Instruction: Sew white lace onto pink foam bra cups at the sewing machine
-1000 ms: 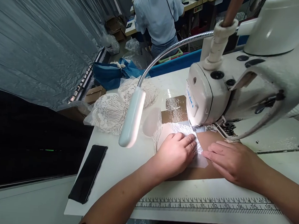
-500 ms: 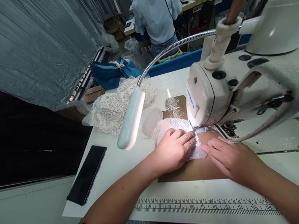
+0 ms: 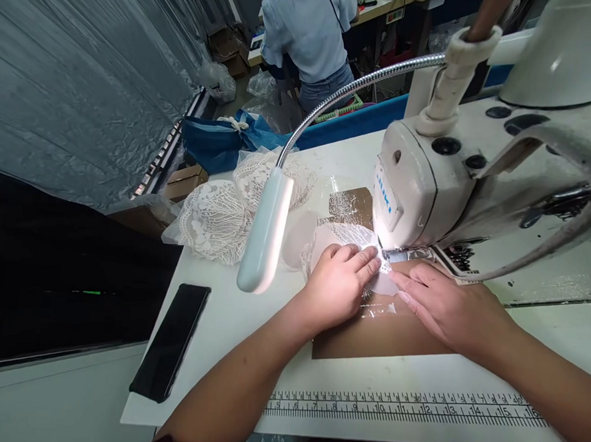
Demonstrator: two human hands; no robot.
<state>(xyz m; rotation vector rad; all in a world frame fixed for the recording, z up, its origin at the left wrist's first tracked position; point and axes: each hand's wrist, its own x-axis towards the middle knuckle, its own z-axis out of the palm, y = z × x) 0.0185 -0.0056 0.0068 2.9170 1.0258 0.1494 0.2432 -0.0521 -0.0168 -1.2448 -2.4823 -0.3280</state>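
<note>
A pale lace piece [image 3: 342,236], shaped like a bra cup, lies under the needle area of a white sewing machine [image 3: 407,188]. My left hand [image 3: 339,284] rests on it with fingers stretched flat, just left of the presser foot. At the piece's near right edge, my right hand [image 3: 445,303] has its forefinger and thumb on the fabric, the other fingers curled. Beneath both hands is a brown board [image 3: 383,336] with shiny clear tape on it. The lamp's glare and my fingers hide the exact stitching spot.
Further lace cups [image 3: 215,219] lie left, behind a gooseneck lamp [image 3: 265,232] that hangs over the table. A black phone [image 3: 170,343] sits near the left edge, and a printed ruler [image 3: 404,408] runs along the front. Beyond the blue cloth [image 3: 351,121], a person [image 3: 309,35] works at another table.
The lace piece has turned and shifted away from me under the machine. My left hand has moved slightly left, and my right fingertips have slid a little left and up along the edge.
</note>
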